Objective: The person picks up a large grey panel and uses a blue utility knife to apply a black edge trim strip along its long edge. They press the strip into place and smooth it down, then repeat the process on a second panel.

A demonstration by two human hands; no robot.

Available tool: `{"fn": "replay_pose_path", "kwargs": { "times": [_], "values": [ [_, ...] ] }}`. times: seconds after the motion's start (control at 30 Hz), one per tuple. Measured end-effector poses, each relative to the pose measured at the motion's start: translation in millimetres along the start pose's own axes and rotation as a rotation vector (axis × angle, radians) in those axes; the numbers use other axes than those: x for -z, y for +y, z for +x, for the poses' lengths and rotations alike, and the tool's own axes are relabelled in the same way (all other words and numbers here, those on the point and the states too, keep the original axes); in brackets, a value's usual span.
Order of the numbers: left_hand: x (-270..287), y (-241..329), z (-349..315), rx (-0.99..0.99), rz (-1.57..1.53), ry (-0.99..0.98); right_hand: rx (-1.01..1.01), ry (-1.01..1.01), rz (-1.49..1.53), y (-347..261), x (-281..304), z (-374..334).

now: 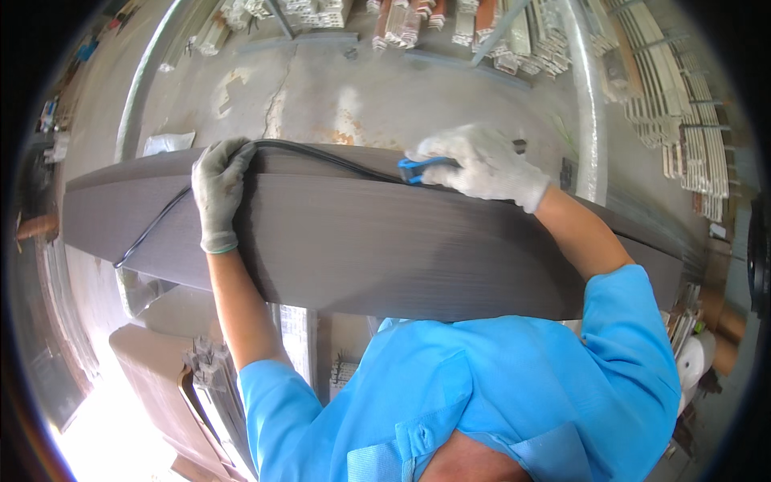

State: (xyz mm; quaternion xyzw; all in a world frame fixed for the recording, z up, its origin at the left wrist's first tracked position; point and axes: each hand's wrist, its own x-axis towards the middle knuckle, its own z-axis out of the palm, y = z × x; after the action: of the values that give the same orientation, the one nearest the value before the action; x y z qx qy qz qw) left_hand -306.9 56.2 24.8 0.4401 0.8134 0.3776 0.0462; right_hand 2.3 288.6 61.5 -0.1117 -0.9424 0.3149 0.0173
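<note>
A long dark brown panel point(361, 241), maybe two boards side by side, stretches across in front of me. My left hand point(221, 181), in a pale grey work glove, closes on a thin black strip point(345, 163) at the panel's far edge. From that hand the strip runs right along the edge, and a thin end droops left across the panel. My right hand point(482, 165), also gloved, grips a blue-handled tool point(414, 169) where the strip meets it. The tool's working end is partly hidden, so its exact kind is unclear.
Metal posts point(591, 104) rise beyond the panel on both sides. Stacked profiles point(530, 36) lie on racks at the back, with more pale lengths point(691, 120) at the right. A wrapped bundle point(161, 377) stands near left, and a white roll point(695, 357) sits near right.
</note>
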Motion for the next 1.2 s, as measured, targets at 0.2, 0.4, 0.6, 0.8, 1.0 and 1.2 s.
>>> {"fn": "replay_pose_path", "kwargs": {
  "times": [0.2,0.4,0.6,0.8,1.0,1.2],
  "values": [
    [-1,-6,-2,-0.103,0.028,0.049,0.151,-0.019,0.046,-42,-48,103],
    [13,-12,4,0.027,-0.195,-0.188,0.118,0.103,-0.073,-58,-51,99],
    [37,-37,21,-0.105,-0.216,-0.382,-0.060,0.043,-0.076,-70,-50,97],
    [31,-29,23,-0.220,-0.089,-0.347,0.052,0.094,-0.021,-52,-49,83],
    [49,-16,27,-0.217,-0.040,-0.409,-0.158,-0.007,0.195,-26,-24,27],
    [133,-59,40,0.084,-0.286,-0.657,-0.222,-0.036,0.095,-35,-11,18]
  ]
}}
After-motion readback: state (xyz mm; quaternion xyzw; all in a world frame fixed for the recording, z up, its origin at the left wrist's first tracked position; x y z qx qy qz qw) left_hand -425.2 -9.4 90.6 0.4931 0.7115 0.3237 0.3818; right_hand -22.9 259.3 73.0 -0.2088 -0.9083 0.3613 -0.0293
